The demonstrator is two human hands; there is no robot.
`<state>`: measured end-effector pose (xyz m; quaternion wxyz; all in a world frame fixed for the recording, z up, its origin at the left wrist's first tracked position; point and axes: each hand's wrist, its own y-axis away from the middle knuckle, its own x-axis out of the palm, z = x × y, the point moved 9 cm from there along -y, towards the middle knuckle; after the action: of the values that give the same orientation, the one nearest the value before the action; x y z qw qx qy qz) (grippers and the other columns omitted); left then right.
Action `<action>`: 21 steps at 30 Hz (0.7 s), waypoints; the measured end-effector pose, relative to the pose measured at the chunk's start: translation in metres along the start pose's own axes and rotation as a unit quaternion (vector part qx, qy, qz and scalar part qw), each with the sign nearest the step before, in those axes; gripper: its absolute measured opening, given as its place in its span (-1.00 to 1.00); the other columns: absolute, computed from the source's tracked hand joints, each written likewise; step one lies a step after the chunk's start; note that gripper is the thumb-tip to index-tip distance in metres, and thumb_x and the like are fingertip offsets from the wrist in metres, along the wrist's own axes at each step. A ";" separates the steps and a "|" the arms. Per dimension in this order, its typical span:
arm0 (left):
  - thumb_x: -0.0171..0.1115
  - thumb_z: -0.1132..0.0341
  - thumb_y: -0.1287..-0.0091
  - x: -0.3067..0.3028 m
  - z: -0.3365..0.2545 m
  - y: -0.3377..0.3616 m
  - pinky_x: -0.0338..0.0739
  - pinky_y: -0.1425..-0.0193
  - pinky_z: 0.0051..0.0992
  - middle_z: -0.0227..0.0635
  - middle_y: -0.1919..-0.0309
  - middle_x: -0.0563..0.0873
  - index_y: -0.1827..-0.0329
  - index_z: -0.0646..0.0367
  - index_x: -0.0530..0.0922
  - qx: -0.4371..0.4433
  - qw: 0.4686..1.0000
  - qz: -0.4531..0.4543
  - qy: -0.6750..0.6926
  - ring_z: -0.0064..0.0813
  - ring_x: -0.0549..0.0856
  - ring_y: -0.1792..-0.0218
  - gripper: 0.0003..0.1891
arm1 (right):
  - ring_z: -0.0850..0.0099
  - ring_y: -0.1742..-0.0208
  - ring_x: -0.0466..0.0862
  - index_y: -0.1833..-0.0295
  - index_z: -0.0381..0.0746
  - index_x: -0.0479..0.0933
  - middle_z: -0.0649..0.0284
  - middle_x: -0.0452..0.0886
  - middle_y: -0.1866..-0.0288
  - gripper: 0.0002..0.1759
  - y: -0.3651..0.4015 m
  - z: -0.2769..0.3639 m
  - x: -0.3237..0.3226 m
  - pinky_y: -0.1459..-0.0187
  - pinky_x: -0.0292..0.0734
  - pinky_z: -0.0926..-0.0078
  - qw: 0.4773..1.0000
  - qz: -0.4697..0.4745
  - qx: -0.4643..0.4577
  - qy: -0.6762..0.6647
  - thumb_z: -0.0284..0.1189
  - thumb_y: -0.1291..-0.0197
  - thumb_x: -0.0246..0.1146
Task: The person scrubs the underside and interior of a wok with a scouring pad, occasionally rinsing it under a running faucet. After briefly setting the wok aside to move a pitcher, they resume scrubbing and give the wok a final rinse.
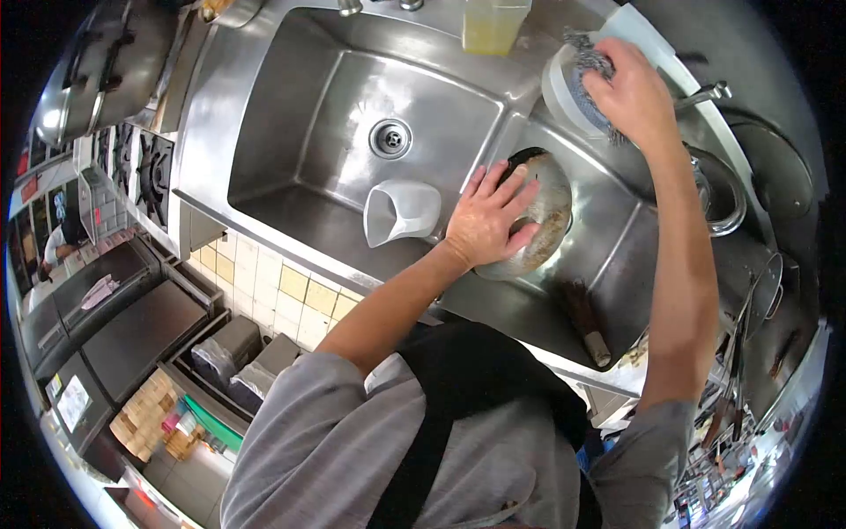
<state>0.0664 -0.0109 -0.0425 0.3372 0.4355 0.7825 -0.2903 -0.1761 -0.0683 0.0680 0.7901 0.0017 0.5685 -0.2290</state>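
Two basins: empty jug, soiled pan.
Left grip: released, flat on pan.
Right grip: grasping scourer in tub.

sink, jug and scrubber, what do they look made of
Sink: stainless steel by its look, brushed grey with soft, dull reflections.
Jug: probably plastic, milky white and slightly translucent.
Scrubber under the right hand: seems to be wire mesh or steel wool, a grey tangle of fine strands.
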 end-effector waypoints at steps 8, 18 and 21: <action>0.17 0.26 -0.41 0.010 0.005 -0.001 0.26 -0.57 0.11 -0.11 -0.47 0.49 -0.49 0.11 0.47 -0.001 1.000 0.014 0.005 0.09 0.43 -0.48 -0.45 | 0.01 -0.29 0.69 -0.17 -0.27 0.69 -0.24 0.67 -0.20 -0.59 -0.011 -0.043 0.104 -0.22 0.59 0.06 0.930 0.302 0.193 0.080 -0.28 -0.33 0.20; 0.19 0.31 -0.41 0.015 -0.001 0.001 0.31 -0.52 0.10 -0.08 -0.46 0.50 -0.46 0.18 0.48 0.026 1.000 0.003 0.004 0.17 0.42 -0.46 -0.47 | -0.06 0.12 0.66 -0.05 -0.28 0.60 -0.08 0.62 0.16 -0.62 0.030 0.015 -0.046 0.01 0.57 0.03 0.996 -0.041 0.053 -0.066 -0.37 -0.12 0.33; 0.23 0.28 -0.40 0.012 -0.002 -0.005 0.42 -0.42 0.00 -0.17 -0.33 0.62 -0.35 0.11 0.59 0.036 0.999 -0.002 -0.026 0.05 0.50 -0.41 -0.55 | 0.33 0.01 0.72 -0.15 -0.32 0.58 0.13 0.69 -0.03 -0.57 0.089 0.009 -0.055 -0.09 0.61 0.41 0.957 0.061 0.258 -0.118 -0.37 -0.21 0.39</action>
<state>0.0564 -0.0059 -0.0499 0.3407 0.4378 0.7636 -0.3304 -0.1496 0.0291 0.0978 0.8365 0.2135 0.3918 -0.3181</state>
